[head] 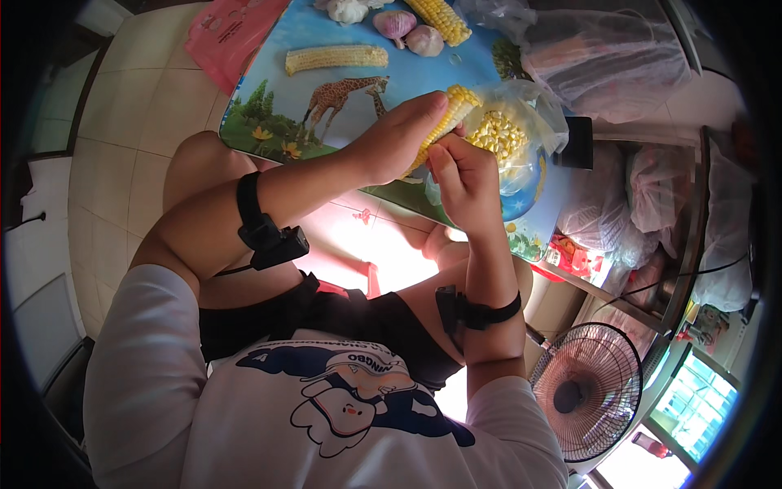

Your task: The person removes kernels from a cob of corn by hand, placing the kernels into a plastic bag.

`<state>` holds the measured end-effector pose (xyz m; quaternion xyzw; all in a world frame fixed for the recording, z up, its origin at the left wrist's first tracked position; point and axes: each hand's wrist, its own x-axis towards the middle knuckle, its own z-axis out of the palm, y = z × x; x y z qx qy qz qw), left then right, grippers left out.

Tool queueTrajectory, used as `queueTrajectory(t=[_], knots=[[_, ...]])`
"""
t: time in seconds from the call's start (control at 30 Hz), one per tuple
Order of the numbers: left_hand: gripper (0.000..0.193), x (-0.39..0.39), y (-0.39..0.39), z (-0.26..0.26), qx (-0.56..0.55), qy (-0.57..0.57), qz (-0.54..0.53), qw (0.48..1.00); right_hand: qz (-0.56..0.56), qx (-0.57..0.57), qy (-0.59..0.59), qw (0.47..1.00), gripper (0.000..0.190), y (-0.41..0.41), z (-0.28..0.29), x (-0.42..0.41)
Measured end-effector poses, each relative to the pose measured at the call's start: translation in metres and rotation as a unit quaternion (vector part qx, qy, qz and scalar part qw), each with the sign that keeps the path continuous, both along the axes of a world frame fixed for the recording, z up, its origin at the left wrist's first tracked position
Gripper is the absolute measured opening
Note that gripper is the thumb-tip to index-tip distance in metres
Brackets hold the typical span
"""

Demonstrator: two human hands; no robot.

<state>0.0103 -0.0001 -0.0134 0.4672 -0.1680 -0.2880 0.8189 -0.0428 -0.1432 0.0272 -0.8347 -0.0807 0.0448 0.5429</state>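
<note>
My left hand is wrapped around a partly stripped corn cob, which tilts up to the right over the table. Yellow kernels still cover its top end, while a paler strip runs down its side. Against the cob's lower right side presses my right hand, its fingers curled in and partly hidden. Just beyond that hand, loose corn kernels lie heaped in a clear plastic bag. A bare corn cob rests on the table farther left.
The low table has a giraffe print. At its far side are garlic bulbs and another corn cob. A pink bag hangs by the left edge. Filled plastic bags stand right, and a fan is at lower right.
</note>
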Motion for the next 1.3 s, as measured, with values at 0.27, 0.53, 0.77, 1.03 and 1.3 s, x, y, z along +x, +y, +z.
queueTrajectory(t=[0.27, 0.53, 0.77, 1.03, 1.3], knots=[[0.062, 0.003, -0.002, -0.004, 0.027, 0.007, -0.007, 1.0, -0.026, -0.115, -0.076, 0.99, 0.029, 0.002, 0.0, 0.0], [0.064, 0.007, 0.003, 0.013, 0.028, 0.056, 0.049, 0.997, -0.142, 0.066, 0.035, 0.987, 0.033, -0.021, -0.001, 0.006], [0.053, 0.02, 0.01, 0.013, -0.002, 0.228, 0.047, 0.973, -0.312, -0.259, -0.094, 0.909, 0.036, -0.063, -0.02, 0.022], [0.046, 0.02, 0.007, 0.009, -0.029, 0.239, 0.042, 0.97, -0.234, -0.194, -0.043, 0.952, 0.03, -0.021, 0.008, 0.01], [0.047, 0.004, 0.001, 0.013, -0.036, 0.139, 0.024, 0.989, -0.121, -0.113, -0.024, 0.986, 0.036, 0.019, 0.003, -0.005]])
